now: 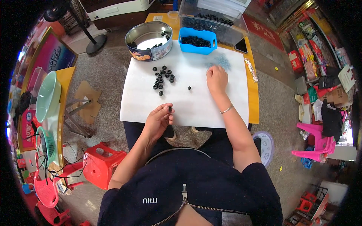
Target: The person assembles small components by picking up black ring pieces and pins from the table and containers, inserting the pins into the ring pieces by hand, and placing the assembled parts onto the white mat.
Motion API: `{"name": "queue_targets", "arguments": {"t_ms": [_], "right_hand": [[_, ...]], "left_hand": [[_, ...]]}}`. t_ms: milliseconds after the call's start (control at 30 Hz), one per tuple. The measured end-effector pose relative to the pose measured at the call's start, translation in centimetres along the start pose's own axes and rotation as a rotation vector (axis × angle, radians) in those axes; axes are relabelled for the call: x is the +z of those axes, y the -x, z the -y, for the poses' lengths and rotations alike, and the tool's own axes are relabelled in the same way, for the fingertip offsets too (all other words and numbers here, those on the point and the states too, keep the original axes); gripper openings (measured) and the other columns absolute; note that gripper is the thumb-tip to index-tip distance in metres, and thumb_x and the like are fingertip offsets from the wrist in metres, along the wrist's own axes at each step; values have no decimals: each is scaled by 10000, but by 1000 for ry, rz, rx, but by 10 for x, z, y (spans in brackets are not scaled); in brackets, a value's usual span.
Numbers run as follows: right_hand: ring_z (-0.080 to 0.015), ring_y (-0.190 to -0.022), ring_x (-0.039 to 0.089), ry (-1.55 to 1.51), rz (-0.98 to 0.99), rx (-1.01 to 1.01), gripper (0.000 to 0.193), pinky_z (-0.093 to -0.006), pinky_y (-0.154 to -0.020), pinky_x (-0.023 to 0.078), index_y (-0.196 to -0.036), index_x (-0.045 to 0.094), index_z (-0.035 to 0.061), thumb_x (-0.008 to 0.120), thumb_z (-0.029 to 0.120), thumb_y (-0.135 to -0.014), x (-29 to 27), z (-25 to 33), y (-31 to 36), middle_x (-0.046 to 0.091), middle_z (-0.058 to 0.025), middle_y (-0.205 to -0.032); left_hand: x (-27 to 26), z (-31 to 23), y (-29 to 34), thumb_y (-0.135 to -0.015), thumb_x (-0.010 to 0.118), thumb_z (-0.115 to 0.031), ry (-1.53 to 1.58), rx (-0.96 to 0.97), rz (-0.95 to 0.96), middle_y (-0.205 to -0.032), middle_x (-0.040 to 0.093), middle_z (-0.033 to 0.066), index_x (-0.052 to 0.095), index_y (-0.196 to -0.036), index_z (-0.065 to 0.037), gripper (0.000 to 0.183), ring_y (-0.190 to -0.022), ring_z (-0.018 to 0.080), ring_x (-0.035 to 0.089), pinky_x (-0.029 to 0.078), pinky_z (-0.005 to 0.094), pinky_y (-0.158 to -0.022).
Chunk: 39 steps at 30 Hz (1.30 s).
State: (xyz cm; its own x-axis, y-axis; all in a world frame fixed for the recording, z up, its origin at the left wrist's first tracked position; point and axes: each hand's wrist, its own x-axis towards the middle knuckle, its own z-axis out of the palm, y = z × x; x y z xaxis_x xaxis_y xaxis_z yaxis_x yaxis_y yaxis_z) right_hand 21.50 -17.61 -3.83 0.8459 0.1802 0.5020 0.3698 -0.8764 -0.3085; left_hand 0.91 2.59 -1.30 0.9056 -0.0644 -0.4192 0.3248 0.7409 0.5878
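Our left hand [158,119] pinches one black ring [170,109] with closed fingers; our right hand [217,78], fingers curled, empty, touches blue bits [220,60] far right.

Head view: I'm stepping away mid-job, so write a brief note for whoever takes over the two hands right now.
Left hand: pinches one small black ring at the near edge of the white sheet.
Right hand: palm down on the sheet, by the bluish small pieces; grip unclear.
Loose black rings lie mid-sheet, one stray ring apart.
Round tin and blue tray both hold black pieces.
Done and left: cannot tell.
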Motion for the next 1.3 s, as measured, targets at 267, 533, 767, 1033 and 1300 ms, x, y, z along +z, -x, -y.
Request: {"name": "queue_targets", "arguments": {"t_ms": [267, 533, 767, 1033, 1300], "right_hand": [[-287, -975, 509, 0, -149, 4, 222, -410, -816, 413, -989, 625, 73, 605, 95, -769, -31, -18, 21, 556, -125, -1034], [-310, -1097, 471, -42, 144, -51, 327, -426, -938, 379, -1124, 566, -39, 580, 94, -826, -52, 0, 59, 502, -164, -1232], [-310, -1116, 469, -66, 127, -125, 301, -430, -947, 372, -1097, 562, -47, 577, 80, -825, -79, -1, 97, 507, -170, -1234], [-307, -971, 513, -296, 4, 67, 200, -421, -854, 413, -976, 603, 4, 597, 43, -780, -78, -21, 97, 583, -132, -1044], [-277, -895, 523, -186, -56, 92, 156, -396, -784, 412, -918, 642, 57, 641, 88, -765, -58, -22, 73, 569, -88, -917]], "left_hand": [[0, 2, 1, -953, 501, -216, -49, 23, 20, -885, 575, 69, 510, -1124, -4, 273, -663, 133, 538, 453, 254, -580], [-5, 8, 0, -945, 516, -184, -16, 35, 34, -889, 591, 78, 526, -1109, -5, 243, -663, 135, 563, 470, 245, -589], [-3, 8, 0, -951, 507, -193, -33, 42, 28, -891, 601, 74, 531, -1117, -13, 246, -661, 124, 565, 474, 241, -594], [-4, 8, 0, -953, 504, -195, -76, 66, 44, -898, 603, 62, 533, -1119, -16, 246, -662, 122, 565, 474, 236, -603], [-9, 12, -3, -936, 530, -155, -58, 61, 91, -919, 597, 72, 534, -1126, -19, 233, -718, 129, 569, 477, 237, -632]]}}
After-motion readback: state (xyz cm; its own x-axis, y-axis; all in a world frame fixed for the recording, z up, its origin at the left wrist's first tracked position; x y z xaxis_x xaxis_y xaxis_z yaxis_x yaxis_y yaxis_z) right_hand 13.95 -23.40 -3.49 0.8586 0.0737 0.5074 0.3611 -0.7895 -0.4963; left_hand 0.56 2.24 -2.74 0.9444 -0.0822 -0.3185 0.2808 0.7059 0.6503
